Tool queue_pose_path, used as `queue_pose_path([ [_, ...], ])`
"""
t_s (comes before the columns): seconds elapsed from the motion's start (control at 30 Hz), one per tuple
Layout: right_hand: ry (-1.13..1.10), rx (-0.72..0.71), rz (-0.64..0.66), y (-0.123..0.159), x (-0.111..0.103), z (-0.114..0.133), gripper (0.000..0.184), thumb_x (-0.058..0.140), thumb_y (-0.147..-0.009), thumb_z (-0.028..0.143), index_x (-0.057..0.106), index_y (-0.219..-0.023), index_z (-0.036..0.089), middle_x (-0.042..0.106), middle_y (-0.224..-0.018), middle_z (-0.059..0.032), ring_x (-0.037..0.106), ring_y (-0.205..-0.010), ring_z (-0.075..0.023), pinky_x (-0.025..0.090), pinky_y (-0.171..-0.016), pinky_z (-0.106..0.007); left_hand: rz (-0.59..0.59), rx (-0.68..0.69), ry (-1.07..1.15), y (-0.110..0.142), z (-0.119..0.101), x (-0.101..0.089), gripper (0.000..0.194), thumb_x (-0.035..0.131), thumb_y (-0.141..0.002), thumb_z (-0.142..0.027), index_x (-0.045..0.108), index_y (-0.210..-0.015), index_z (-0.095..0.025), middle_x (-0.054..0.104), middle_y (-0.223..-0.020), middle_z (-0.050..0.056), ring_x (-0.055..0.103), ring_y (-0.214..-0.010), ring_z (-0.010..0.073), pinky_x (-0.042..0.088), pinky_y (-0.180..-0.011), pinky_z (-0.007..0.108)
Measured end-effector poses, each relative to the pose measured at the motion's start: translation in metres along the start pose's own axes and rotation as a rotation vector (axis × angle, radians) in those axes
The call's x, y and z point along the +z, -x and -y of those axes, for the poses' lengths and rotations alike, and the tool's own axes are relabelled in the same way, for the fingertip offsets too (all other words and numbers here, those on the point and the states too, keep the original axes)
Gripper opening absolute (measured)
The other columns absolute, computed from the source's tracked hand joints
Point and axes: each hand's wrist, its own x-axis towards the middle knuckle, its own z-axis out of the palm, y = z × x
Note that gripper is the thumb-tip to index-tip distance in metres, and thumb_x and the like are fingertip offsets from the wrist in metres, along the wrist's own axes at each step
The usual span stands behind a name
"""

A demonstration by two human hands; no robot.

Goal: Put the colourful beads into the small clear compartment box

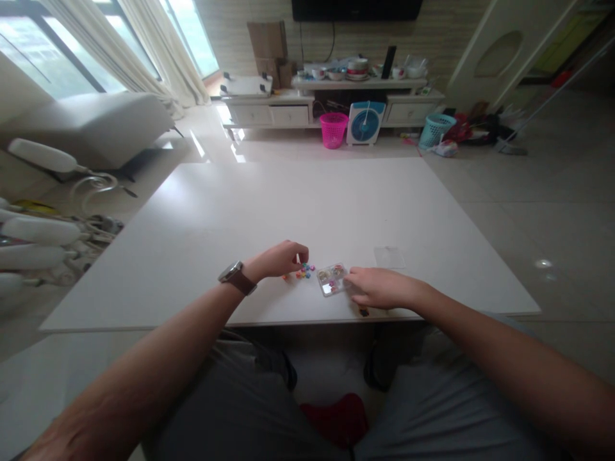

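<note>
A small clear plastic box (332, 280) with compartments sits near the front edge of the white table (298, 211), with tiny coloured beads in it. A loose heap of coloured beads (304, 271) lies just left of the box. My left hand (282, 258), with a watch on the wrist, has its fingers curled in a pinch over the heap. My right hand (379, 287) rests on the table against the box's right side, fingers bent and touching it. What the left fingers pinch is too small to make out.
A clear flat lid (389, 257) lies on the table right of the box. Beyond the table stand a pink basket (333, 130), a blue fan (366, 123), a teal basket (435, 130) and a low white cabinet (288, 112). A sofa (96, 128) stands left.
</note>
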Motion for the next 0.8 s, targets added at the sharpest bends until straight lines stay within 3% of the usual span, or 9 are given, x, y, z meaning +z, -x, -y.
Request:
queue_pose_path([
  [0.33,-0.066,-0.094,-0.041,-0.004,0.003,0.002,0.023,0.052,-0.086,0.027,0.062,-0.102,0.014,0.068,-0.104,-0.0121,0.064,-0.087,-0.0201,0.043,-0.071,-0.025,0.0,0.079,-0.007,0.002,-0.018,0.002,0.015,0.06,-0.081,-0.02,0.072,-0.088,-0.019,0.068,-0.074,0.001,0.058,-0.064,0.01,0.041,-0.059,0.019],
  [0.57,-0.073,-0.118,-0.073,-0.002,-0.001,0.0,0.024,0.049,-0.088,0.027,0.067,-0.101,0.016,0.07,-0.103,-0.0117,0.065,-0.09,-0.0217,0.044,-0.076,-0.027,-0.076,-0.002,-0.057,-0.004,0.009,0.005,0.013,0.058,-0.076,-0.015,0.07,-0.082,-0.017,0.069,-0.075,0.003,0.061,-0.068,0.0129,0.046,-0.063,0.021],
  [0.8,-0.085,-0.151,-0.069,-0.002,0.003,-0.003,0.025,0.052,-0.087,0.027,0.069,-0.102,0.017,0.071,-0.105,-0.0111,0.065,-0.091,-0.0226,0.044,-0.075,-0.028,-0.041,-0.018,-0.05,-0.008,0.025,0.011,0.012,0.062,-0.073,-0.016,0.071,-0.081,-0.016,0.07,-0.079,0.004,0.061,-0.069,0.0128,0.046,-0.063,0.021],
])
